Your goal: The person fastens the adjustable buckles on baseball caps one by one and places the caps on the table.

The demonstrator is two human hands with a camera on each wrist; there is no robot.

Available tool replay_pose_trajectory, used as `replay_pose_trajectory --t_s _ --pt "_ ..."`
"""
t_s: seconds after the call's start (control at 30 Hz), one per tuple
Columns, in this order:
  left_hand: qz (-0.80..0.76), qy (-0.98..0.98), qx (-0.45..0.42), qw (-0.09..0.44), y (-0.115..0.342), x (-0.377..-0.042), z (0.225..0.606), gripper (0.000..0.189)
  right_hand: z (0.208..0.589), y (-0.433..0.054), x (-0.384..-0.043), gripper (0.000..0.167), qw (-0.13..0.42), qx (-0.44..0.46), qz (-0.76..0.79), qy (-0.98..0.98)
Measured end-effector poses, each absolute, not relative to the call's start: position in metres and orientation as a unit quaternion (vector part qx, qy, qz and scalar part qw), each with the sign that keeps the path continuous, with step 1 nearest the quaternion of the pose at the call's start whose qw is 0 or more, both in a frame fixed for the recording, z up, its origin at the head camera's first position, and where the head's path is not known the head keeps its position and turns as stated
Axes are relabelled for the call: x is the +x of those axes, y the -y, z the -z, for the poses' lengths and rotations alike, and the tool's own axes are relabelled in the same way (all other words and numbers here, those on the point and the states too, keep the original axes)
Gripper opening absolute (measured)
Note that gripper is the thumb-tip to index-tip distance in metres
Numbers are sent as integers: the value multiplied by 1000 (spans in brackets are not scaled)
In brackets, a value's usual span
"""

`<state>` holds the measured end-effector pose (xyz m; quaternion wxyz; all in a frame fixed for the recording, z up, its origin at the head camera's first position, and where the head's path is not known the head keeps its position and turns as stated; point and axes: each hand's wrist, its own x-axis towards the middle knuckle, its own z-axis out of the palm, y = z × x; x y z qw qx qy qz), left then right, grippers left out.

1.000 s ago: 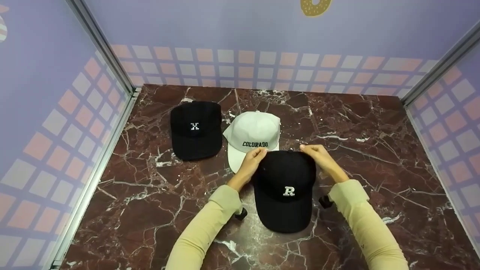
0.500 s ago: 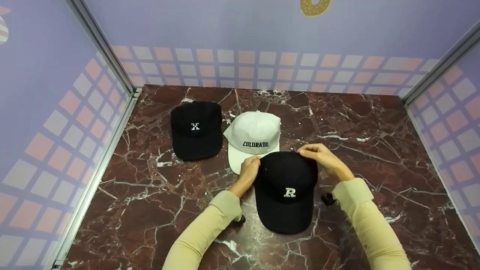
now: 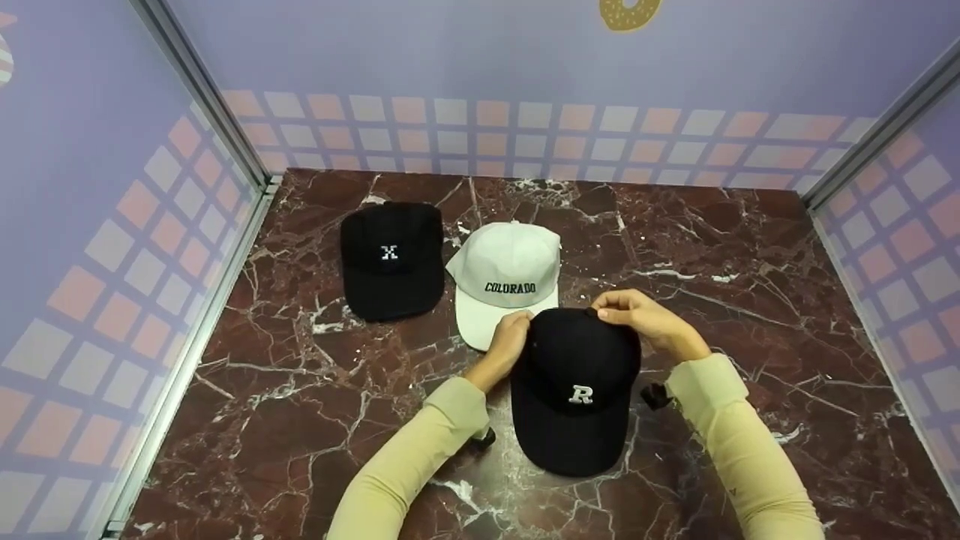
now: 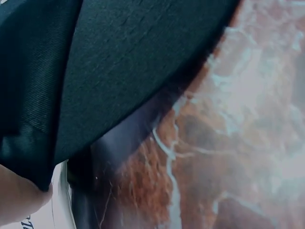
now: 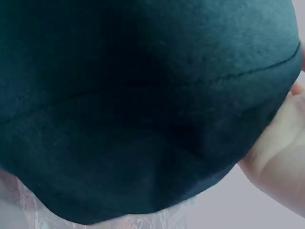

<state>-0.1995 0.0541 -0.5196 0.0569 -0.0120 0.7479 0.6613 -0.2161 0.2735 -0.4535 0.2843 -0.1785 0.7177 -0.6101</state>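
Note:
A black baseball cap [image 3: 574,435] with a white letter R is held in both hands, its brim towards me. My left hand [image 3: 508,346] grips its left edge; in the left wrist view the thumb [image 4: 21,196] lies against the folded rim. At the cap's far right side my right hand [image 3: 651,322] pinches the fabric, partly hidden behind the crown in the right wrist view. Behind the left hand lies a white cap [image 3: 510,255] lettered COLORADO, its brim partly covered by the held cap. Another black cap [image 3: 391,262] with a white X lies left of it.
The caps are on a dark red marbled tabletop [image 3: 750,300]. Lilac panels with pink and white squares [image 3: 450,67] stand at the back and both sides, joined by metal posts [image 3: 217,97].
The R cap has shifted slightly towards me and right. My left hand has slid down along its left edge, and my right hand has closed on its far edge. The other caps stay put.

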Motion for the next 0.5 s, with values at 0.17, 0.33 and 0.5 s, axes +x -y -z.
replay_pose_trajectory --t_s 0.17,0.33,0.5 --pt "-709 -703 -12 58 -57 -199 514 30 450 -273 -213 23 282 -187 624 -705" --pt "-735 -677 -17 36 -60 -191 493 29 449 -274 -213 26 256 -172 643 -701" --pt "-748 -664 -19 19 -65 -191 484 31 454 -277 -217 22 229 -140 665 -698"
